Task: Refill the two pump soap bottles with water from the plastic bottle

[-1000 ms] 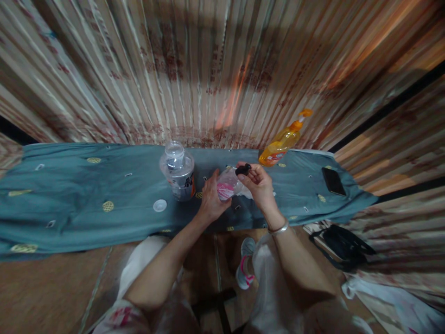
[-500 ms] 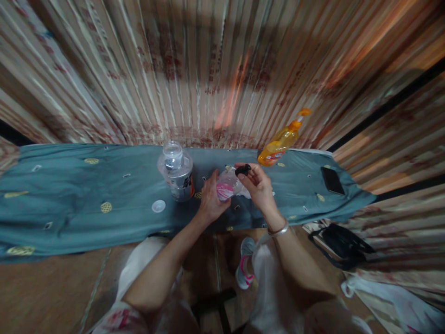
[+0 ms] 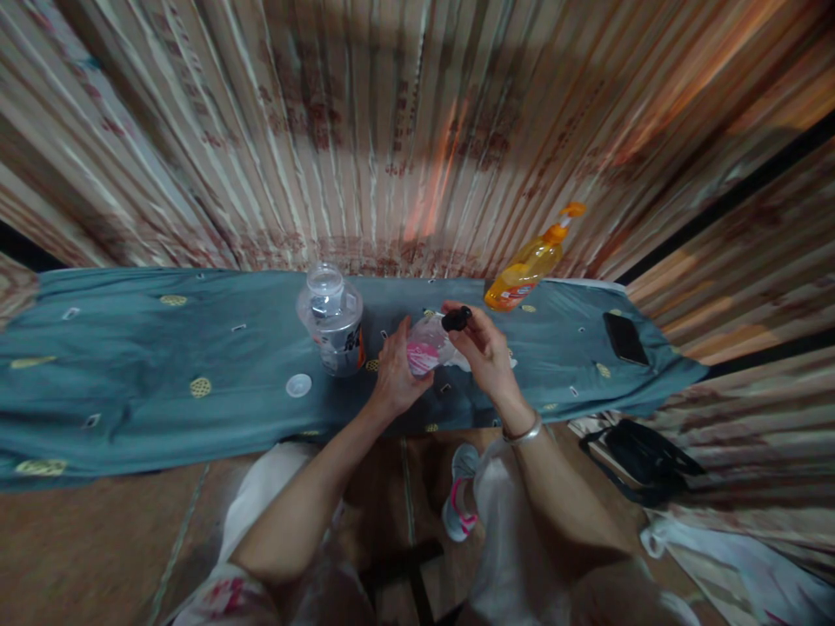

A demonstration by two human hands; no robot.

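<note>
Your left hand [image 3: 396,374] wraps the small clear plastic bottle with pink label [image 3: 427,346], tilted just above the worktop [image 3: 130,365]. Right-hand fingers [image 3: 470,323] pinch its black cap [image 3: 456,319]. Light, thin-walled, likely crushable: hold mid-body, gently.

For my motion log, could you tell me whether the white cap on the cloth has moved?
No; the white cap stays left of the large clear bottle.
</note>
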